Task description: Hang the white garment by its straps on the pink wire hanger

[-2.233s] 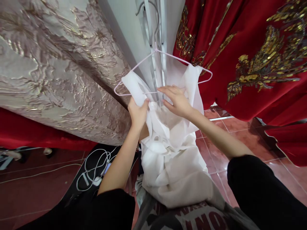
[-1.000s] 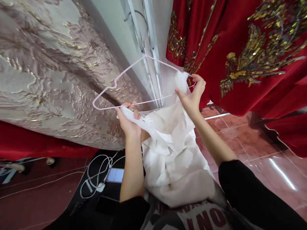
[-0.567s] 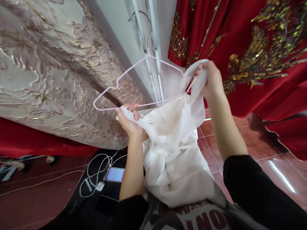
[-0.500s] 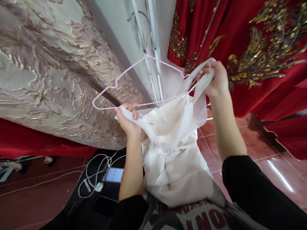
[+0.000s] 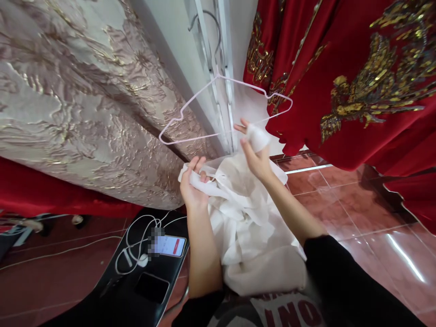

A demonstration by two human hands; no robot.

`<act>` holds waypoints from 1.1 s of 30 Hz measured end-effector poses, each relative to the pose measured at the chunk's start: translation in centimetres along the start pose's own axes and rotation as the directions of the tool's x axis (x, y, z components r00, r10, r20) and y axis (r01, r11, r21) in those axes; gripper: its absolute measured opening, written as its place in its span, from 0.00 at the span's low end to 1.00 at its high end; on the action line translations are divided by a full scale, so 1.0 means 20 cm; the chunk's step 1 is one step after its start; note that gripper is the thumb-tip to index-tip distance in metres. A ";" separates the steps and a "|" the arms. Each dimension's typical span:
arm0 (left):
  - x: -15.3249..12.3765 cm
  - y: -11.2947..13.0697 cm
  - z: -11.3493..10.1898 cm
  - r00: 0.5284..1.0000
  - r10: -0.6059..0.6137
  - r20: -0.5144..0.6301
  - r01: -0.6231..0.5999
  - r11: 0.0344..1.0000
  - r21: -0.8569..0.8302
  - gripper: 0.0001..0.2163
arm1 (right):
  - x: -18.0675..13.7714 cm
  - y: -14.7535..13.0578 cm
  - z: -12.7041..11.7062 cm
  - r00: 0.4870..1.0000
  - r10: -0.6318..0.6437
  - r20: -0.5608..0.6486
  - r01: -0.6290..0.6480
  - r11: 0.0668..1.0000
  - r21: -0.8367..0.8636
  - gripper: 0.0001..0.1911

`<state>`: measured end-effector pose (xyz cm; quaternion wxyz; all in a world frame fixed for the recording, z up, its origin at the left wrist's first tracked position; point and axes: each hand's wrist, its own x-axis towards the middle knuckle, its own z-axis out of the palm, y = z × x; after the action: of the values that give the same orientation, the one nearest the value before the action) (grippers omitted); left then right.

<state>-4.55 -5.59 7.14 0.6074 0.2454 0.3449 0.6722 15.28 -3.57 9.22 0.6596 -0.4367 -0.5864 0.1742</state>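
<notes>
A sheer white garment [image 5: 245, 222] lies bunched over my lap, its upper part lifted between my hands. Part of its cloth runs across the palm of my left hand [image 5: 195, 186], whose fingers curl loosely round it. My right hand [image 5: 257, 154] holds another part, which is looped over the fingers; this hand is a little blurred. Just beyond my hands hangs a pale pink hanger [image 5: 199, 138] with a metal hook. Its frame is bare, and the garment is apart from it.
At left hangs a pale textured fabric with gold threads [image 5: 85, 104]. Red cloth with gold sequins [image 5: 357, 104] hangs at right. White metal uprights [image 5: 221, 91] stand between them. A lit phone [image 5: 170, 245], a dark phone [image 5: 152, 287] and a white cable [image 5: 127, 236] lie on a black seat [image 5: 112, 290].
The garment has come away from the hanger, which now hangs free. My right hand has moved left and down with the cloth, towards my left hand. My left hand has shifted slightly right and down.
</notes>
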 end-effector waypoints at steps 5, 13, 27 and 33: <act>0.01 -0.02 -0.20 0.994 -0.068 -0.081 0.091 0.935 0.342 0.14 | 0.11 0.21 0.12 0.995 -0.061 0.083 0.077 0.974 -0.212 0.35; 0.04 0.09 -0.30 0.988 -0.045 -0.146 0.071 0.981 0.180 0.14 | 0.13 0.25 0.01 0.991 -0.136 0.015 0.136 0.956 -0.260 0.30; 0.22 0.60 0.14 0.975 0.081 0.205 -0.150 0.926 0.345 0.18 | 0.02 0.08 -0.08 0.997 0.072 -0.006 -0.072 0.997 0.032 0.25; 0.35 0.70 0.35 0.894 -0.258 0.367 -0.230 0.439 0.868 0.18 | 0.00 0.10 -0.05 0.993 0.114 -0.017 -0.112 0.991 0.068 0.24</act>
<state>-9.44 2.10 21.64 0.4514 0.6738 0.4996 0.3043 16.83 -2.90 7.73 0.6690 -0.4486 -0.5477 0.2264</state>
